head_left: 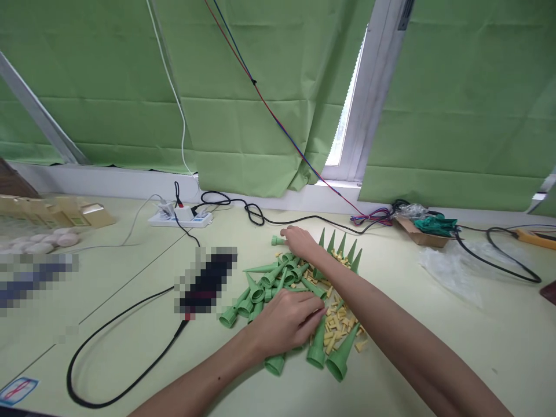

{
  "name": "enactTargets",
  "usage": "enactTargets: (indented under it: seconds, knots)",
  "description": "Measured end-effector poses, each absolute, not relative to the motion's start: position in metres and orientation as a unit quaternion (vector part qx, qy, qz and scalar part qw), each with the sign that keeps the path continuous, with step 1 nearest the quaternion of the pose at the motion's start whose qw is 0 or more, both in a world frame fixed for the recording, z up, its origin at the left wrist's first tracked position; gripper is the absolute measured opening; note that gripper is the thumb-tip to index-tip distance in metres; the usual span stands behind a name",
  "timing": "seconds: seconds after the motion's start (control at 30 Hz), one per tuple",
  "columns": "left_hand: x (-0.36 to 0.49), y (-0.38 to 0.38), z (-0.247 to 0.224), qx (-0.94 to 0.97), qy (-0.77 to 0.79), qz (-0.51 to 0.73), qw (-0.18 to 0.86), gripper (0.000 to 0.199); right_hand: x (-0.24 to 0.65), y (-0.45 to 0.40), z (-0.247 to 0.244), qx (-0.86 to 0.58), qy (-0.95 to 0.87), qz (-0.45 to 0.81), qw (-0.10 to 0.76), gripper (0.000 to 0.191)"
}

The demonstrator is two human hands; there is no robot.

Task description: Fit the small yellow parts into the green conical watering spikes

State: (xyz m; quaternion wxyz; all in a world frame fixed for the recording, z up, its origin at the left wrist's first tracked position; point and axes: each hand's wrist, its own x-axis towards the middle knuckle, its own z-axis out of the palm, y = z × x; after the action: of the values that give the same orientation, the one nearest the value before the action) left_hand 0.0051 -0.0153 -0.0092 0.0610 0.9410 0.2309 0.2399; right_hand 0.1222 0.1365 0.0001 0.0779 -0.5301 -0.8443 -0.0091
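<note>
My right hand [299,240] reaches over the far side of a pile, its fingers curled round a green plastic cone [277,240] whose wide end shows beyond the fingertips. Nearer to me, my left hand [289,321] lies over the middle of the heap with bent, closed fingers; whatever they hold is hidden. Around it are many hollow green cones [257,289], lying in different directions. Small yellow plastic pieces [339,327] are scattered to the right of my left hand. Behind my right forearm, several green cones [341,246] stand with their points up.
A black cable [72,370] loops on the table to a dark blurred device [208,284]. At the back are a white power strip [180,218] and loose wires. A small cardboard box [423,231] and clear plastic bag [452,269] lie right; cartons [56,212] stand left.
</note>
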Motion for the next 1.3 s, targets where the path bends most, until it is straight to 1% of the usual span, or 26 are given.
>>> enactTargets:
  seconds: [0.3, 0.53, 0.73, 1.07, 1.17, 1.3]
  knots:
    - [0.005, -0.016, -0.006, 0.944, 0.240, 0.219, 0.061, 0.024, 0.119, 0.159, -0.006, -0.492, -0.870, 0.013, 0.033, 0.024]
    - [0.006, -0.016, -0.008, 0.943, 0.230, 0.234, 0.060, 0.023, 0.124, 0.149, 0.003, -0.445, -0.895, 0.001, 0.020, 0.033]
    - [0.006, -0.016, -0.007, 0.945, 0.228, 0.229, 0.061, 0.024, 0.128, 0.138, 0.012, -0.420, -0.907, -0.015, 0.009, 0.032]
    - [0.005, -0.015, -0.009, 0.945, 0.234, 0.221, 0.060, 0.024, 0.131, 0.127, 0.020, -0.429, -0.903, -0.039, -0.011, 0.027]
    - [0.005, -0.015, -0.009, 0.945, 0.234, 0.219, 0.065, 0.026, 0.131, 0.122, 0.023, -0.442, -0.895, -0.054, -0.007, 0.025]
    - [0.005, -0.015, -0.009, 0.937, 0.240, 0.241, 0.082, 0.026, 0.132, 0.112, 0.028, -0.463, -0.883, -0.069, 0.024, 0.029]
